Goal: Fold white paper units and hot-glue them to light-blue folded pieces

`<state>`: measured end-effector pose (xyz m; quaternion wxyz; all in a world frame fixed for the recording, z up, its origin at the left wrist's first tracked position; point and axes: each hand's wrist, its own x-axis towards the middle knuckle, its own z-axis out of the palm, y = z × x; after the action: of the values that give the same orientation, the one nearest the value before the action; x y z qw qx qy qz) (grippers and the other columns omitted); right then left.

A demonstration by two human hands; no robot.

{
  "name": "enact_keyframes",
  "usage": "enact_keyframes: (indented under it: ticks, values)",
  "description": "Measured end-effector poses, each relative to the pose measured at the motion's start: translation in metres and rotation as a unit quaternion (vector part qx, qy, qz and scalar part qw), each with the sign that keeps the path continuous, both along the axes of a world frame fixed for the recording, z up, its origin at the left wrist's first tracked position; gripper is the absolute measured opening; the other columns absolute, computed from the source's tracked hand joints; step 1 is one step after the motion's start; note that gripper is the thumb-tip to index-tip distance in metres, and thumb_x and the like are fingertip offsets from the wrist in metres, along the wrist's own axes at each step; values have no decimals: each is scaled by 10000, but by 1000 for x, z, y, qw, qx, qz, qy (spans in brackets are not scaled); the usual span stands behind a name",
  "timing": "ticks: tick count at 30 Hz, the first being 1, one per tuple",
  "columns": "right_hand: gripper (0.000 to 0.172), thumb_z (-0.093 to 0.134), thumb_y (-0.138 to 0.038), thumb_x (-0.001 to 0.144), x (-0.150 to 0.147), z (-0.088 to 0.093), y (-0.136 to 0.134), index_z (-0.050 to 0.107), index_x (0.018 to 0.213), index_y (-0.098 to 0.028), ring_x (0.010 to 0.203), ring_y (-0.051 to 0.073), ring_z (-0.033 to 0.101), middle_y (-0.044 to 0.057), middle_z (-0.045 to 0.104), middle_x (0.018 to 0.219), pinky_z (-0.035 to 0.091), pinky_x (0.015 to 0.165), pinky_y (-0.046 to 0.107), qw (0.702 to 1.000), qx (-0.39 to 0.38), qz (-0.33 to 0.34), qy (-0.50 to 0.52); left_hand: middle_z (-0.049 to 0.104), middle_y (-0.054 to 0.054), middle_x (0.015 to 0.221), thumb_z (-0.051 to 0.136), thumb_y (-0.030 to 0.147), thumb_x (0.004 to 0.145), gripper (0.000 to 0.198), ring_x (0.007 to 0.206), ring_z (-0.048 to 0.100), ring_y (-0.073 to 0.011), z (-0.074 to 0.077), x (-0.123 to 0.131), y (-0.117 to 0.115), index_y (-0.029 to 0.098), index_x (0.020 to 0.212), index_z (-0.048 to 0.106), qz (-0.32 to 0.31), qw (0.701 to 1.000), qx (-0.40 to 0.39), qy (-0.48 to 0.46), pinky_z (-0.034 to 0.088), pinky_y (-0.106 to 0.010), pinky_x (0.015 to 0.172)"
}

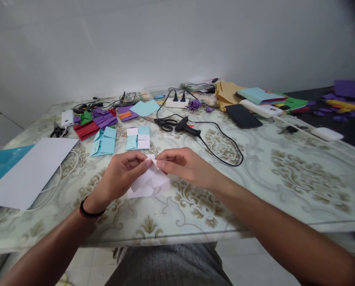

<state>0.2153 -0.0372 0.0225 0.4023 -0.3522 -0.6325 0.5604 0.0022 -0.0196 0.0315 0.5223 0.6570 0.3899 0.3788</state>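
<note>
A folded piece of white paper point(149, 183) is held just above the patterned table point(284, 178). My left hand point(122, 174) pinches its upper left corner with closed fingers. My right hand point(185, 165) pinches the same top edge from the right, fingertips meeting those of the left. A black band circles my left wrist. Beyond the hands lie folded light blue and white paper pieces point(138, 138) and a light blue folded pair point(104, 142).
A white sheet point(28, 171) lies at the left over a cable. A black glue gun point(187, 127) with its cord, scissors point(165, 124), a power strip point(177, 103), a dark phone point(243, 116) and stacks of coloured paper point(95, 121) crowd the far side.
</note>
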Motion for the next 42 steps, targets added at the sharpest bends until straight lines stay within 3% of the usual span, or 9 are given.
enact_keyframes:
  ticks: [3,8,12,16,21,31,36,42]
  values:
    - [424,728,-582,870,-2,-1,-1,704,835,-160,660,133,519,1,598,716,377,606,271,1000,0,-8,-11,722,13,654,803,298,829,169,533,600,-69,-1,2,-1,155,788,723,7,1000,-17,-1,431,-129,469]
    - [412,735,-537,874,-2,-6,0,624,720,-171,589,110,445,-30,514,640,296,543,265,997,2,-63,-53,751,8,691,820,350,820,203,535,621,-87,-4,2,0,173,855,727,7,999,-47,1,434,-147,459]
    - [351,730,-475,875,-3,-7,0,625,727,-175,606,114,475,-23,551,671,335,558,262,996,15,-79,-40,799,-31,791,824,408,822,262,595,683,-131,-6,0,0,178,921,747,8,998,-54,29,472,-186,494]
    - [245,743,-416,855,-5,-6,-1,696,852,-176,651,136,546,-3,630,722,390,580,264,995,25,-86,-38,801,-41,831,806,421,843,263,681,705,-150,-5,-2,-1,172,921,764,8,997,0,77,494,-209,571]
    - [159,728,-337,865,-8,-5,-2,729,870,-178,741,147,616,17,708,815,476,687,280,990,64,-113,-46,806,-39,905,755,389,897,221,762,691,-151,-3,-1,-2,178,946,796,-28,987,74,142,501,-229,674]
    - [142,724,-321,882,-7,-2,-3,743,853,-183,779,155,643,27,742,849,505,735,291,988,89,-115,-54,787,-41,801,697,380,949,244,667,617,-131,4,-2,-8,167,909,809,-20,985,116,123,436,-216,579]
    - [97,708,-270,869,-7,-2,-4,721,825,-184,796,159,638,25,726,840,514,750,290,988,99,-103,-56,764,-48,774,666,379,961,281,627,596,-130,5,-2,-9,146,888,805,-52,984,112,131,438,-220,556]
    - [90,704,-262,861,-1,-3,-1,704,818,-183,733,144,599,14,692,795,519,733,289,987,113,-95,-58,709,-6,660,686,365,943,266,550,509,-107,6,-6,-8,166,833,825,-9,972,174,158,372,-219,496]
